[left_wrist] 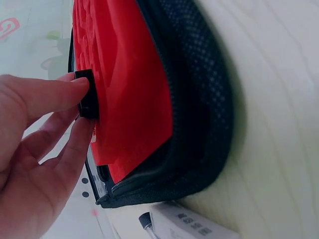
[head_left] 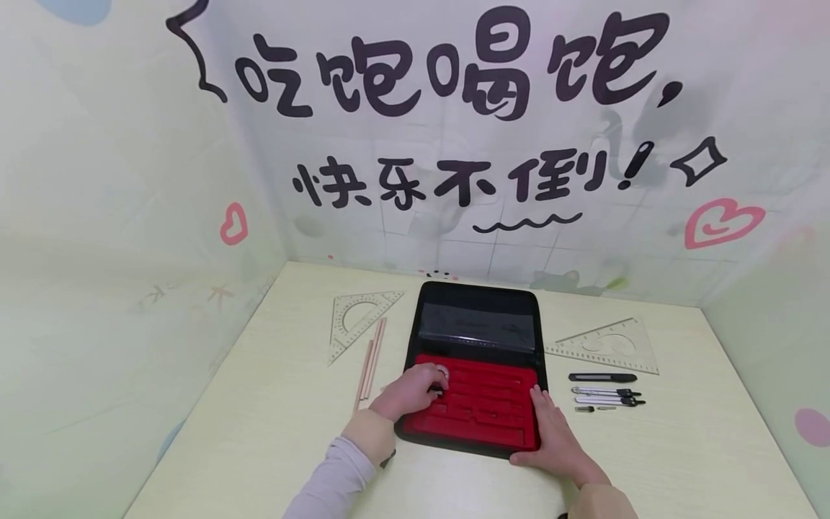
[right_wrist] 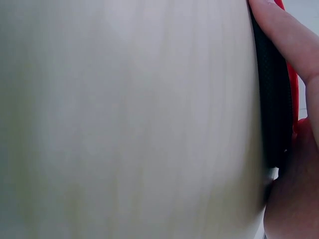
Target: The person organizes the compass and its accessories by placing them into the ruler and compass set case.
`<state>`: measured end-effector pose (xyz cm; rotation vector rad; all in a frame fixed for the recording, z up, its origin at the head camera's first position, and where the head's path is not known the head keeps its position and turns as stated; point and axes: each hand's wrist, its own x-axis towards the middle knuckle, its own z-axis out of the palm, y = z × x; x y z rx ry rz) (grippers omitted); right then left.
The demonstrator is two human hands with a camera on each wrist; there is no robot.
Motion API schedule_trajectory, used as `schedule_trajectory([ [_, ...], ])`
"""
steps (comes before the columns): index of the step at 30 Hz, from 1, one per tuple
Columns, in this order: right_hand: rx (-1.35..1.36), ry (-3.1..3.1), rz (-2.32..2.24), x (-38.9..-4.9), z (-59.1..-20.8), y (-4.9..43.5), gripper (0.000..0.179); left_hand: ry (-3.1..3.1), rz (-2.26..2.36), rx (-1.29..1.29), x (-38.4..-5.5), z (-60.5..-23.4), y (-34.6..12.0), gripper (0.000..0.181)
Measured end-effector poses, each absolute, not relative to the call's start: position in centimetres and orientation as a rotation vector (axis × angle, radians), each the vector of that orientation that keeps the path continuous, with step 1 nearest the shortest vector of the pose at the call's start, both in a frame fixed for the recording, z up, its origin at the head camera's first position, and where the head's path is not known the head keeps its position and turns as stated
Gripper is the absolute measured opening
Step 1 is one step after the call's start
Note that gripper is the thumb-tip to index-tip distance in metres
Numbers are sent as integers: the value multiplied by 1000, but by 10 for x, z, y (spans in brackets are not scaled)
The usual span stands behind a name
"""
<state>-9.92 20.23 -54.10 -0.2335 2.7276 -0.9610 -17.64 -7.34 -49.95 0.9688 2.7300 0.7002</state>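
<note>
Red insert (head_left: 493,371), w/ moulded slots, sits in the near half of a black zip case (head_left: 447,445), opened flat on the table (head_left: 259,404).

Head view: we find the L hand (head_left: 415,391) at the insert's L side, its fingers closed on a small blk. part (head_left: 436,390). R hand (head_left: 556,438) grasps nothing; fingers extended, it braces the case at the near R corner, fingertips on the R edge, thumb on the near edge. To the L of the case we note a clear set square (head_left: 360,328) & 2 pencils (head_left: 376,357). To the R: 2nd set square (head_left: 638,349), utility knife (head_left: 603,377), 2 compasses (head_left: 606,392), plus a small dark-ended tube (head_left: 584,409) just below.

L wrist view: we confirm the pinch, thumb on one side of the blk. part, fingers opp. The part touches the insert; we can't tell if it's seated in a slot. White block (left_wrist: 189,221) w/ printing lies just beside the case.

R wrist view: table fills most of it; we see the thumb laid along the case edge, remaining fingers largely hidden.
</note>
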Motion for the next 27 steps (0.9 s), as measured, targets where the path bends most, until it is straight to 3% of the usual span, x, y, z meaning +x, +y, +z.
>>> schedule_trajectory([
  [27,-248,2737,-964,-99,-542,203,125,2751,640,913,-175,-501,-69,13],
])
